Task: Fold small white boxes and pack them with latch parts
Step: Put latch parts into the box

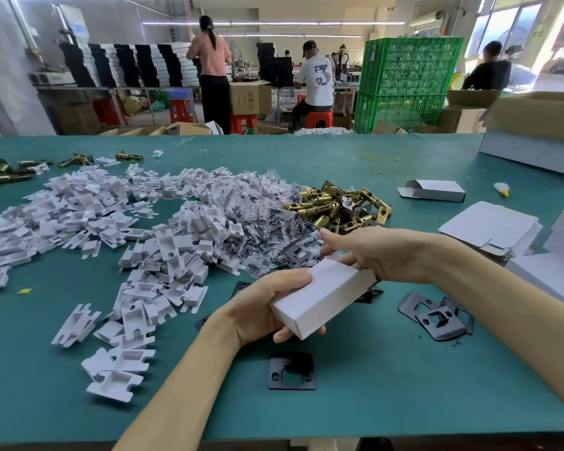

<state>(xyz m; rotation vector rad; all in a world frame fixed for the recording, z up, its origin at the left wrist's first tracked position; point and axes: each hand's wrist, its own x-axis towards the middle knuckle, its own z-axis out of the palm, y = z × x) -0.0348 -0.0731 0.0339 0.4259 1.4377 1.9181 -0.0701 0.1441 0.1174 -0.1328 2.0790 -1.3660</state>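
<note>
Head view. Box [323, 296]: held above the table [404, 395], gripped along its near end by the left hand [264, 307]; far end worked by the right hand [368, 255], fingers at the flap. Step judged: closing. Next: box to be set aside, a blank [489, 227] taken.
</note>
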